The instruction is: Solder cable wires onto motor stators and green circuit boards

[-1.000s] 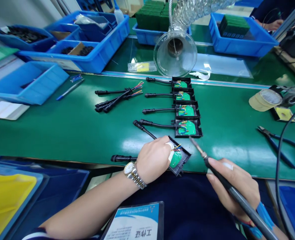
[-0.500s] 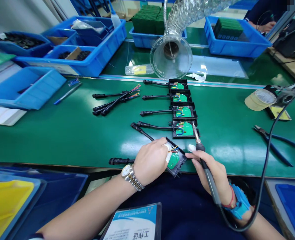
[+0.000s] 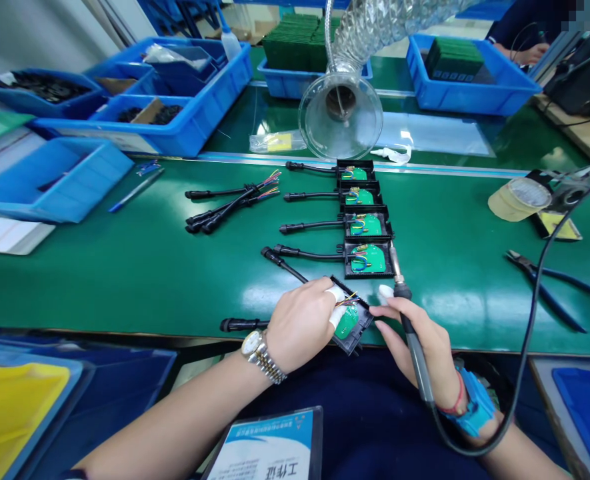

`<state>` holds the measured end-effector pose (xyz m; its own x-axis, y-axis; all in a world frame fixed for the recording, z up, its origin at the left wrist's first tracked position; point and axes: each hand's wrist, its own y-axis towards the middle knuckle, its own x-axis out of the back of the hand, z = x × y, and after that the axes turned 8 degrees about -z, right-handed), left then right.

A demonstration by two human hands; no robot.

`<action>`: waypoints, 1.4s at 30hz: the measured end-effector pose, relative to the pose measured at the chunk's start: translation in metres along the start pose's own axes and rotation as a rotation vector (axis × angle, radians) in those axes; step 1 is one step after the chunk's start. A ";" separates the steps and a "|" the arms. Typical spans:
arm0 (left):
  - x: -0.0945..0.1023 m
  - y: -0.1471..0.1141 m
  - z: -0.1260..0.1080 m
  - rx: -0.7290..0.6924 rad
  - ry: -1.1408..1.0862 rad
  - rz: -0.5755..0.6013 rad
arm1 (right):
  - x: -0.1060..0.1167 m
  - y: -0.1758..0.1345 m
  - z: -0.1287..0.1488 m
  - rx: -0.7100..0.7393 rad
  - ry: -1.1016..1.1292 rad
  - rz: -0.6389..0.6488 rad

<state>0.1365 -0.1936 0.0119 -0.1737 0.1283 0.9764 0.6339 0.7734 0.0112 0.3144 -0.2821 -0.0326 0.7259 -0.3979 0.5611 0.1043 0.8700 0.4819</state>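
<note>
With fingertips in white finger cots, my left hand (image 3: 302,313) pinches thin coloured wires (image 3: 349,301) over a green circuit board (image 3: 347,323). That board sits in a tilted black plastic housing (image 3: 361,332) at the table's front edge. A soldering iron (image 3: 411,333) rests in my right hand (image 3: 427,343), its tip pointing up and away, beside the housings. Fingers of my right hand also touch the right corner of the tilted housing. Beyond it stands a column of several black housings (image 3: 369,260), each with a board and a black cable (image 3: 309,255) leading left.
A clear fume-extraction hood (image 3: 341,123) hangs behind the housings. Loose black cables (image 3: 229,205) and a pen (image 3: 135,191) lie left. Pliers (image 3: 549,290) and a round tub (image 3: 519,199) are right. Blue bins (image 3: 175,137) stand at the back left. Another person's hand (image 3: 531,55) shows far right.
The soldering iron's tip has shifted slightly right, off the nearest housing in the column. My left hand stays almost still over the wires.
</note>
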 end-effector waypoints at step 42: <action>-0.007 0.008 0.013 -0.135 -0.127 -0.067 | -0.015 0.008 0.004 -0.193 0.133 -0.053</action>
<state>0.1331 -0.1800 0.0020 -0.3073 0.1629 0.9376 0.7113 0.6938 0.1125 0.3012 -0.2700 -0.0340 0.7980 -0.4136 0.4383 0.2635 0.8935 0.3636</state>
